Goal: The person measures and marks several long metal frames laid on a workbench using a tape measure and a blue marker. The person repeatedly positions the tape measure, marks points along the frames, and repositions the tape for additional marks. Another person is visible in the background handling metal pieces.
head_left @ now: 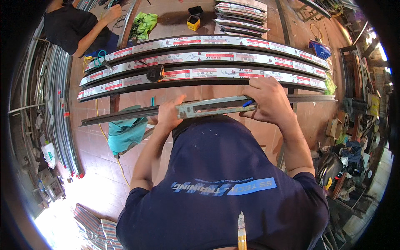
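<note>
A long dark metal profile (121, 116) runs crosswise in front of me. Against it lies a worn grey-green metal bar (213, 112) with a long slot. My left hand (168, 114) is closed around the bar's left end and the profile, thumb on top. At the bar's right end, my right hand (268, 102) is closed, with a blue pen (248, 103) sticking out between thumb and fingers. Its fingers also press on the bar and profile. Beyond them rest three long profiles (196, 74) with white and red film. A round black tape measure (154, 73) sits on the nearest one.
Teal-handled scissors (100, 58) lie on the filmed profiles' left end. Another person (73, 29) is at the far left. Shorter profiles (241, 18) are stacked at the back, near a yellow box (193, 23). A teal cloth (127, 131) hangs below the left end.
</note>
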Motion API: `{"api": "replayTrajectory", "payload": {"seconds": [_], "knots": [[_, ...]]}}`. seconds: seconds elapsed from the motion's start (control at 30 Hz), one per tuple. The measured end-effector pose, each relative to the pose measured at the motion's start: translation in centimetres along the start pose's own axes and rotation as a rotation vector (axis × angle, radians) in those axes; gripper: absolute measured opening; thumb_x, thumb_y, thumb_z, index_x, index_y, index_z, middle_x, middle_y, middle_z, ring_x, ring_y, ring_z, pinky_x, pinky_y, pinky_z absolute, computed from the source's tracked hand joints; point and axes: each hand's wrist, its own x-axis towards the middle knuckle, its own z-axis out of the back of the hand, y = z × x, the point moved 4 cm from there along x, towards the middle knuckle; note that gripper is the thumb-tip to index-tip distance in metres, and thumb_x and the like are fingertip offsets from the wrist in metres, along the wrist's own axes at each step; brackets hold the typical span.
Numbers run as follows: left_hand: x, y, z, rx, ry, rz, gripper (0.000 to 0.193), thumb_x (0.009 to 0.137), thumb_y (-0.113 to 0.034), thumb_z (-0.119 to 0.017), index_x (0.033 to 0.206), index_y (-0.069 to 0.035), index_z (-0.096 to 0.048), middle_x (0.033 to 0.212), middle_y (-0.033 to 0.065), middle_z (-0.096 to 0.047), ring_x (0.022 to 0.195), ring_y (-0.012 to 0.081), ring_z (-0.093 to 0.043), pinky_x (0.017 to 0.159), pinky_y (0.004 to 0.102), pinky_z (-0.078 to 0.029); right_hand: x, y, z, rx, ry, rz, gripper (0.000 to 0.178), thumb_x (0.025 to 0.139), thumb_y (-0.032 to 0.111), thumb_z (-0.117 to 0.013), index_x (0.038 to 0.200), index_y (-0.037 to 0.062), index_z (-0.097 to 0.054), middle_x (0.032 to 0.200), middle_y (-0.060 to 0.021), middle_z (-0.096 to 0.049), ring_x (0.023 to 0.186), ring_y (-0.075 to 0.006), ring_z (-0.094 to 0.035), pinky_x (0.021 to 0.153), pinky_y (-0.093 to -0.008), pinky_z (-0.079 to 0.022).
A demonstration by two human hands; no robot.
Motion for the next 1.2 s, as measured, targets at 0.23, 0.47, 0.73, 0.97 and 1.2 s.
{"api": "replayTrajectory", "payload": {"seconds": [0.23, 0.47, 0.73, 0.97, 1.2], "knots": [[-1.5, -0.9, -2.5, 0.240, -0.285, -0.239, 0.036, 0.084, -0.017, -0.077, 0.120, -0.015, -0.081, 0.103, 0.0036, -0.079, 0.097, 0.0256, -0.076, 0.085, 0.0466, -0.056, -0.5, -0.2, -1.2, 0.124, -0.156, -0.120, 0.057, 0.065, 0.043, -0.106, 0.108, 0.0137, -0.082, 0.096, -0.0056, -0.069, 0.097, -0.0333, -0.071, 0.089, -0.0482, -0.056], [-2.2, -0.5, -3.2, 0.166, -0.300, -0.243, 0.024, 0.091, -0.013, -0.076, 0.115, -0.015, -0.076, 0.094, 0.0048, -0.077, 0.092, 0.0251, -0.076, 0.081, 0.0427, -0.055, -1.8, -1.3, -4.8, 0.180, -0.122, -0.151, 0.056, 0.063, 0.036, -0.108, 0.106, 0.0124, -0.082, 0.094, -0.0054, -0.072, 0.094, -0.0306, -0.072, 0.090, -0.0455, -0.056], [0.6, -0.6, -0.9, 0.054, -0.259, -0.237, 0.038, 0.083, -0.027, -0.086, 0.117, -0.012, -0.074, 0.097, 0.0068, -0.072, 0.095, 0.0301, -0.070, 0.090, 0.0479, -0.052, -3.3, -2.7, -7.0, 0.192, -0.150, -0.200, 0.052, 0.065, 0.033, -0.106, 0.105, 0.0115, -0.081, 0.095, -0.0060, -0.071, 0.098, -0.0330, -0.071, 0.090, -0.0475, -0.054], [6.7, -1.8, 1.6, -0.024, -0.323, -0.337, 0.059, 0.086, -0.039, -0.091, 0.134, -0.010, -0.072, 0.113, 0.0107, -0.068, 0.111, 0.0356, -0.065, 0.101, 0.0497, -0.050, -6.0, -4.4, -8.0, 0.054, -0.133, -0.352, 0.052, 0.066, 0.035, -0.106, 0.106, 0.0107, -0.082, 0.100, -0.0069, -0.072, 0.100, -0.0339, -0.072, 0.092, -0.0491, -0.055], [13.4, -0.7, 1.1, 0.056, -0.125, -0.315, 0.099, 0.079, -0.071, -0.095, 0.155, -0.014, -0.066, 0.125, 0.0118, -0.063, 0.121, 0.0355, -0.060, 0.107, 0.0513, -0.046, -8.0, -3.8, -7.9, 0.009, -0.108, -0.593, 0.054, 0.065, 0.035, -0.106, 0.108, 0.0095, -0.084, 0.100, -0.0080, -0.072, 0.100, -0.0347, -0.072, 0.095, -0.0489, -0.055]]}}
